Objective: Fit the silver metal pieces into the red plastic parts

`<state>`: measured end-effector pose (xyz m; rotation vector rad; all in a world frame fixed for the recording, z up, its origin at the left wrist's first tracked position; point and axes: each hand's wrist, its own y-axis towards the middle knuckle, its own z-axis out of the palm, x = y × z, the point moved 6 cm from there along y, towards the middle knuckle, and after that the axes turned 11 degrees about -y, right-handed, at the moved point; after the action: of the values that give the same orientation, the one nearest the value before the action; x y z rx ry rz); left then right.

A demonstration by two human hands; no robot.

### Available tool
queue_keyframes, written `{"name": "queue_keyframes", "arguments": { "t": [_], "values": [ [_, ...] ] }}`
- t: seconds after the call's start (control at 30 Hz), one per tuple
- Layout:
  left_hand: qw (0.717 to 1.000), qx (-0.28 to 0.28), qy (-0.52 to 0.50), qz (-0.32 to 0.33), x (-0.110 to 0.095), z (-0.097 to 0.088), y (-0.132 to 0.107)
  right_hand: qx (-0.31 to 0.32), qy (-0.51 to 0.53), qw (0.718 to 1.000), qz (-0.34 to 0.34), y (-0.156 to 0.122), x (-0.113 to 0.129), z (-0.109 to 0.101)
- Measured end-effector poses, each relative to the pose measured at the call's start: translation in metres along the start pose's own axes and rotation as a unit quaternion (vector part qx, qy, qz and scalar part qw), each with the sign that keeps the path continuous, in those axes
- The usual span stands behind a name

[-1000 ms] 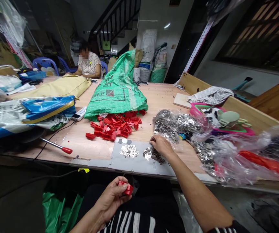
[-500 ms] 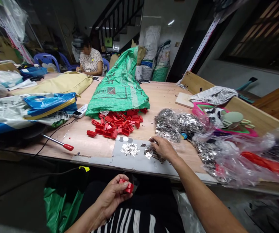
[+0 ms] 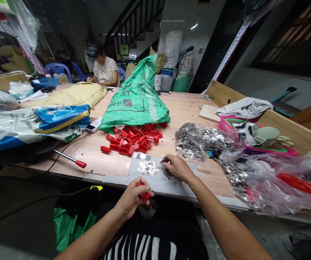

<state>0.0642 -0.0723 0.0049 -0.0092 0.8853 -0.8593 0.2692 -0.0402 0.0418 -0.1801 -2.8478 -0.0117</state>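
My left hand is closed around a red plastic piece, held just in front of the table edge. On the grey mat, my right hand reaches over a pile of small dark metal parts, fingertips pinched together. A thin, light-coloured bit shows at those fingertips, too small to name. Left of that hand lies a pile of flat, shiny silver pieces. Behind the mat, a heap of red plastic pieces spills from the mouth of a green woven sack.
Clear bags of metal parts and a pink basket stand to the right. At left are a red-tipped lever, a white device with a cable, and a blue-white sack. Another person sits at the far side.
My left hand has risen towards the table edge with the red plastic piece. My right hand has shifted slightly left over the dark parts. The whole view has swung a little.
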Motion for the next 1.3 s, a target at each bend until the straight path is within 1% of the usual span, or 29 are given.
{"name": "queue_keyframes", "arguments": {
  "t": [0.07, 0.1, 0.17, 0.2, 0.23, 0.27, 0.37, 0.57, 0.7, 0.8, 0.87, 0.93, 0.97, 1.1, 1.13, 1.17, 1.2, 1.23, 1.27, 1.3],
  "values": [
    [0.996, -0.030, 0.068, 0.053, -0.015, 0.003, 0.018, 0.002, 0.026, 1.000, -0.015, -0.006, 0.005, -0.003],
    [0.988, -0.045, 0.122, 0.082, -0.021, 0.005, 0.028, 0.003, 0.043, 0.999, -0.025, -0.009, 0.009, -0.005],
    [0.962, -0.064, 0.228, 0.135, -0.031, 0.009, 0.045, 0.000, 0.087, 0.995, -0.046, -0.016, 0.016, -0.008],
    [0.951, -0.069, 0.261, 0.152, -0.033, 0.011, 0.051, -0.004, 0.108, 0.993, -0.056, -0.019, 0.019, -0.009],
    [0.945, -0.069, 0.277, 0.159, -0.033, 0.013, 0.057, -0.009, 0.125, 0.990, -0.064, -0.022, 0.022, -0.010],
    [0.943, -0.066, 0.285, 0.161, -0.032, 0.014, 0.061, -0.013, 0.135, 0.988, -0.068, -0.024, 0.024, -0.010],
    [0.948, -0.054, 0.277, 0.151, -0.027, 0.018, 0.066, -0.016, 0.151, 0.986, -0.066, -0.028, 0.022, -0.007],
    [0.966, -0.056, 0.225, 0.111, -0.021, 0.020, 0.064, -0.011, 0.261, 0.964, -0.053, -0.030, 0.012, 0.006],
    [0.974, -0.057, 0.200, 0.096, -0.020, 0.022, 0.062, -0.020, 0.290, 0.957, -0.025, -0.031, 0.011, 0.009],
    [0.972, -0.063, 0.203, 0.100, -0.018, 0.023, 0.061, -0.030, 0.320, 0.947, -0.011, -0.031, 0.010, 0.010],
    [0.968, -0.063, 0.218, 0.106, -0.015, 0.023, 0.060, -0.047, 0.360, 0.932, 0.008, -0.031, 0.005, 0.010],
    [0.960, -0.064, 0.246, 0.121, -0.013, 0.023, 0.058, -0.066, 0.393, 0.917, 0.027, -0.032, 0.000, 0.012],
    [0.952, -0.064, 0.266, 0.135, -0.014, 0.022, 0.057, -0.070, 0.397, 0.914, 0.033, -0.033, -0.002, 0.012],
    [0.908, -0.055, 0.354, 0.218, -0.021, 0.026, 0.051, -0.050, 0.371, 0.926, 0.049, -0.042, -0.005, 0.017],
    [0.895, -0.050, 0.376, 0.236, -0.022, 0.028, 0.050, -0.047, 0.370, 0.927, 0.053, -0.044, -0.006, 0.018],
    [0.873, -0.046, 0.411, 0.257, -0.024, 0.031, 0.050, -0.047, 0.371, 0.925, 0.057, -0.047, -0.006, 0.019],
    [0.840, -0.043, 0.461, 0.283, -0.024, 0.035, 0.049, -0.051, 0.374, 0.924, 0.059, -0.049, -0.007, 0.020],
    [0.792, -0.038, 0.524, 0.311, -0.024, 0.039, 0.049, -0.056, 0.376, 0.923, 0.062, -0.051, -0.008, 0.021],
    [0.731, -0.033, 0.592, 0.339, -0.023, 0.045, 0.049, -0.060, 0.376, 0.922, 0.067, -0.052, -0.010, 0.022],
    [0.663, -0.027, 0.655, 0.361, -0.021, 0.050, 0.050, -0.063, 0.374, 0.922, 0.072, -0.053, -0.012, 0.024]
  ]
}}
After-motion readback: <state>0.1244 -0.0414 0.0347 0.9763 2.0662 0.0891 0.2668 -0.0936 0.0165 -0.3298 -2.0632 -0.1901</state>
